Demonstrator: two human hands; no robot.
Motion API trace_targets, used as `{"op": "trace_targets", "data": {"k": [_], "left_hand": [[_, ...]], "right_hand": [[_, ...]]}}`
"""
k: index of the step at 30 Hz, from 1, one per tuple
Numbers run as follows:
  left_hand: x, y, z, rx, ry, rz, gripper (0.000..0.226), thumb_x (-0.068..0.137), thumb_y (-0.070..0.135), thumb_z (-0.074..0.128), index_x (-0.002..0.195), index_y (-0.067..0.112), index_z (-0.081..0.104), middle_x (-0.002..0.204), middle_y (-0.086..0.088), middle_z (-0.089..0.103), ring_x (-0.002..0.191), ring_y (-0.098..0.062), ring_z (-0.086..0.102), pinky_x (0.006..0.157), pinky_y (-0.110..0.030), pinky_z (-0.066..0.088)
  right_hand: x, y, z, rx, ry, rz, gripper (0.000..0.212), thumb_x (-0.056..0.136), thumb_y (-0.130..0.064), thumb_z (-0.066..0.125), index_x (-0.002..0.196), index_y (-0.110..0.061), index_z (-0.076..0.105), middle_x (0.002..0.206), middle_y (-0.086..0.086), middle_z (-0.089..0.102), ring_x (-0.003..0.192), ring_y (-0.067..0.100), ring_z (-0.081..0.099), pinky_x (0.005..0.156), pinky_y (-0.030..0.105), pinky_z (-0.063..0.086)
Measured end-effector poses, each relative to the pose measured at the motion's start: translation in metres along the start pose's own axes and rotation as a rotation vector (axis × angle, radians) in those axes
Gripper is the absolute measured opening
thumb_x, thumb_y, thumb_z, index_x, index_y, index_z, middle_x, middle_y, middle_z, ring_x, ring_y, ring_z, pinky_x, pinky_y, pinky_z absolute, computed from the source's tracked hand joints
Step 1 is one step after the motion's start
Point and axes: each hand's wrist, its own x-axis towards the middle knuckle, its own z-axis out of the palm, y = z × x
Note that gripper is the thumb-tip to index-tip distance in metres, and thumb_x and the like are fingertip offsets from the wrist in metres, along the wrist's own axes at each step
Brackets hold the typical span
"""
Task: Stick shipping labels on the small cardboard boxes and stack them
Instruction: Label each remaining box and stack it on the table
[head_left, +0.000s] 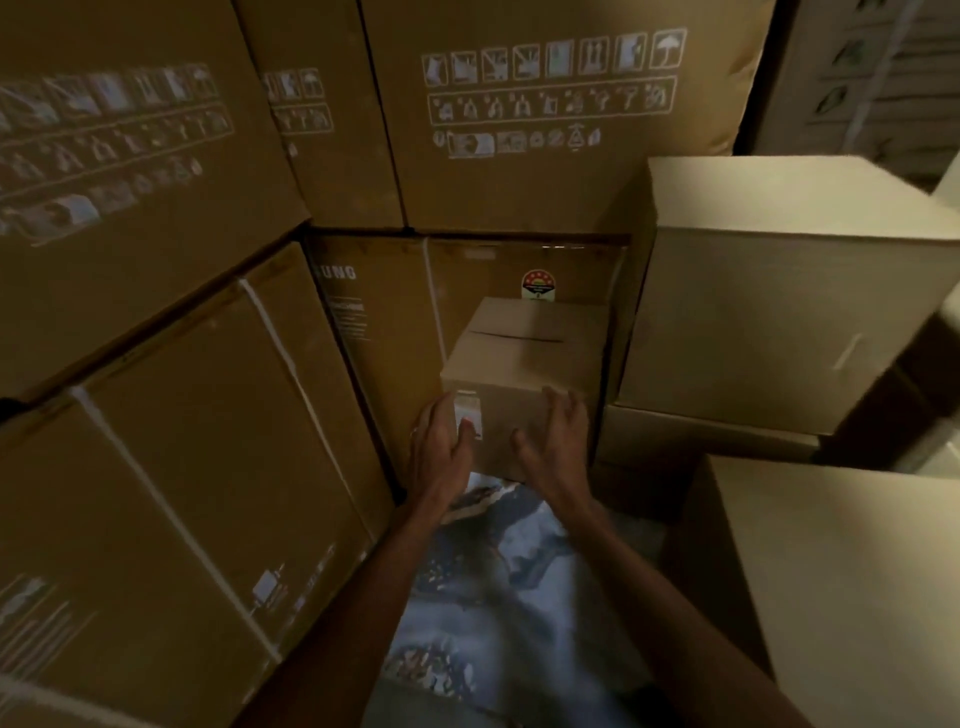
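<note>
Your left hand (441, 447) lies against the near face of the small brown cardboard box (519, 384), fingers spread along its left edge and the thumb pressing on the small white shipping label (467, 415) stuck there; your right hand (558, 441) rests with fingers loosely splayed on the same face toward the right edge, neither hand curled round anything. The box sits low in a narrow gap, apparently on the floor or on something hidden beneath it, with its top flaps closed. The label looks seated but the blur hides its corners, so if you lift your thumb before smoothing outward, an edge may stay proud and peel when boxes rub together. Because both palms only press on one face, a lift from here would likely let the box slip or tip forward; you would need to get fingers round the sides first. The gap is tight: a tall printed brown carton (384, 332) stands just to the left and stacked plain pale cartons (769, 312) crowd the right, so knuckles or a box corner could catch. The crumpled blue-and-white patterned sheet (493, 582) underfoot could slide as you shift.
</note>
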Motion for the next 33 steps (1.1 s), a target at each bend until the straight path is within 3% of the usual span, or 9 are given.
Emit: {"op": "trace_targets", "data": {"k": [4, 7, 11, 18, 21, 24, 26, 30, 33], "left_hand": [[0.052, -0.01, -0.001, 0.024, -0.121, -0.016, 0.061, 0.103, 0.031, 0.052, 0.158, 0.02, 0.027, 0.162, -0.005, 0.027, 0.143, -0.027, 0.035, 0.113, -0.036, 0.032], [0.091, -0.015, 0.002, 0.034, -0.186, -0.064, 0.068, 0.104, 0.034, 0.051, 0.161, 0.02, 0.018, 0.164, -0.006, 0.019, 0.144, -0.031, 0.031, 0.114, -0.039, 0.032], [0.115, -0.029, 0.015, 0.017, -0.293, -0.113, 0.071, 0.105, 0.037, 0.049, 0.162, 0.02, 0.011, 0.166, -0.008, 0.016, 0.147, -0.035, 0.029, 0.118, -0.046, 0.031], [0.105, -0.041, 0.029, -0.054, -0.397, -0.047, 0.077, 0.103, 0.019, 0.049, 0.163, 0.021, 0.0, 0.17, -0.003, 0.001, 0.153, -0.03, 0.018, 0.121, -0.043, 0.028], [0.099, -0.047, 0.026, -0.081, -0.412, -0.012, 0.082, 0.101, 0.016, 0.052, 0.163, 0.021, -0.001, 0.17, -0.004, -0.004, 0.155, -0.029, 0.012, 0.122, -0.043, 0.025], [0.093, -0.047, 0.022, -0.117, -0.399, -0.016, 0.082, 0.102, 0.022, 0.056, 0.163, 0.02, 0.002, 0.17, -0.005, -0.004, 0.156, -0.028, 0.009, 0.123, -0.044, 0.024], [0.085, -0.047, 0.019, -0.129, -0.366, -0.013, 0.079, 0.103, 0.028, 0.055, 0.163, 0.019, 0.005, 0.17, -0.005, -0.001, 0.155, -0.029, 0.012, 0.122, -0.046, 0.025], [0.061, -0.051, 0.014, -0.115, -0.321, 0.018, 0.076, 0.104, 0.034, 0.052, 0.163, 0.019, 0.008, 0.17, -0.006, 0.002, 0.154, -0.032, 0.014, 0.122, -0.047, 0.026], [0.038, -0.055, 0.009, -0.08, -0.285, 0.05, 0.079, 0.103, 0.038, 0.053, 0.163, 0.02, 0.007, 0.17, -0.004, 0.001, 0.152, -0.032, 0.017, 0.119, -0.047, 0.03]], "right_hand": [[0.035, -0.003, 0.016, -0.264, 0.066, 0.072, 0.071, 0.096, -0.041, 0.061, 0.153, -0.008, 0.034, 0.16, 0.034, 0.015, 0.15, 0.049, 0.012, 0.122, 0.056, 0.02], [0.048, -0.011, 0.029, -0.454, 0.122, 0.154, 0.075, 0.099, -0.056, 0.047, 0.156, -0.011, 0.03, 0.161, 0.035, 0.014, 0.15, 0.049, 0.01, 0.123, 0.051, 0.011], [0.053, -0.013, 0.04, -0.439, 0.193, 0.301, 0.078, 0.099, -0.061, 0.042, 0.159, -0.014, 0.023, 0.163, 0.033, 0.008, 0.152, 0.05, 0.005, 0.124, 0.051, 0.009], [0.05, -0.014, 0.031, -0.331, 0.179, 0.311, 0.076, 0.088, -0.037, 0.067, 0.151, -0.01, 0.035, 0.158, 0.036, 0.015, 0.148, 0.051, 0.006, 0.117, 0.049, 0.022], [0.045, -0.011, 0.028, -0.301, 0.18, 0.293, 0.071, 0.082, -0.036, 0.071, 0.144, -0.015, 0.044, 0.157, 0.031, 0.025, 0.149, 0.049, 0.005, 0.117, 0.051, 0.024], [0.038, -0.007, 0.03, -0.27, 0.185, 0.298, 0.068, 0.078, -0.034, 0.073, 0.14, -0.018, 0.049, 0.155, 0.028, 0.031, 0.15, 0.046, 0.007, 0.117, 0.052, 0.026], [0.031, -0.008, 0.031, -0.287, 0.182, 0.295, 0.068, 0.077, -0.035, 0.069, 0.14, -0.019, 0.049, 0.156, 0.027, 0.032, 0.151, 0.043, 0.006, 0.117, 0.045, 0.024], [0.011, -0.016, 0.029, -0.282, 0.226, 0.258, 0.059, 0.084, -0.026, 0.073, 0.139, -0.015, 0.052, 0.161, 0.028, 0.019, 0.151, 0.044, 0.005, 0.115, 0.046, 0.027], [-0.007, -0.019, 0.024, -0.303, 0.25, 0.225, 0.056, 0.087, -0.024, 0.072, 0.139, -0.014, 0.054, 0.16, 0.027, 0.02, 0.146, 0.043, 0.013, 0.112, 0.046, 0.032]]}}
